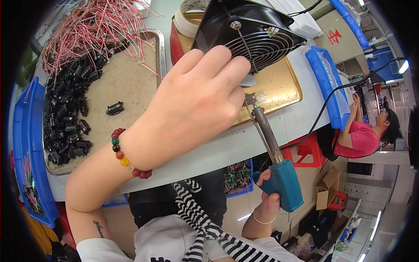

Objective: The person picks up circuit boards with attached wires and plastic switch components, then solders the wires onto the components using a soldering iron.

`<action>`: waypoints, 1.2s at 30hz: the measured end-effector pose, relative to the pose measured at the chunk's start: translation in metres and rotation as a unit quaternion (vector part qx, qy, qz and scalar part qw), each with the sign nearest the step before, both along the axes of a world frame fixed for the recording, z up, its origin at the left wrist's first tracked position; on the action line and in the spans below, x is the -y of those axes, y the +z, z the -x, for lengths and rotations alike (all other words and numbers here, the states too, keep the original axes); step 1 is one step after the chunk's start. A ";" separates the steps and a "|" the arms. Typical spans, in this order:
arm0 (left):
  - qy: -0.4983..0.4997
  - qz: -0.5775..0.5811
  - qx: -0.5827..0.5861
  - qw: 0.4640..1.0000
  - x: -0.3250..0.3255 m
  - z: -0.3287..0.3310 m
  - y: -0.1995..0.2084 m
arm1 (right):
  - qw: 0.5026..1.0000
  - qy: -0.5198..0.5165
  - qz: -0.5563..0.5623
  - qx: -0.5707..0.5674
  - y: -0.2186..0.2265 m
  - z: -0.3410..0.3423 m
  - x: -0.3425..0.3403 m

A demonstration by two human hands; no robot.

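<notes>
My left hand [198, 94] is closed over the gold tray [283, 85], its knuckles toward the fan; what its fingers hold is hidden behind the hand. My right hand [267, 204] grips a teal soldering gun [286, 185] by the handle, a finger at its trigger. The gun's metal barrel points up and away, and its tip is close beside the left fingertips. A small metal part [249, 99] shows by that tip, too small to make out. Just beyond my left hand, a black fan [262, 46] with a round wire guard stands tilted.
On the left a metal tray [160, 48] holds several black plastic parts [65, 109] and a heap of red and white wires [100, 26]. Blue bins [327, 87] flank the table. A black cable [323, 107] runs along the right, where a person in pink [358, 137] sits.
</notes>
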State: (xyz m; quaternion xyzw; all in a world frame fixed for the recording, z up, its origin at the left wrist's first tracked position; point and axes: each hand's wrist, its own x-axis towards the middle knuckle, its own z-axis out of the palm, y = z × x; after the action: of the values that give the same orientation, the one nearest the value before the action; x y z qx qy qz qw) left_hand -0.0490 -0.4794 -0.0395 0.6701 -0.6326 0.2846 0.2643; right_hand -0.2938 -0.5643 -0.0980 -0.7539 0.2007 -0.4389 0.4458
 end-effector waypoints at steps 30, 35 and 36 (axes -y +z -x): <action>-0.004 0.004 0.001 1.000 0.001 -0.001 -0.002 | 0.999 0.007 -0.048 -0.007 -0.001 -0.001 -0.003; -0.004 -0.005 0.000 1.000 0.001 0.000 -0.001 | 0.988 0.082 -0.124 0.035 -0.014 0.024 0.002; -0.004 -0.001 0.002 1.000 0.001 -0.001 -0.001 | 0.988 0.082 -0.124 0.036 -0.016 0.025 0.003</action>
State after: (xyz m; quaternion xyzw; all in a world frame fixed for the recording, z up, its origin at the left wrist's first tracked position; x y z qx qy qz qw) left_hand -0.0485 -0.4803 -0.0407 0.6672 -0.6359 0.2841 0.2641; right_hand -0.3187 -0.5673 -0.1140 -0.6905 0.1748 -0.3995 0.5772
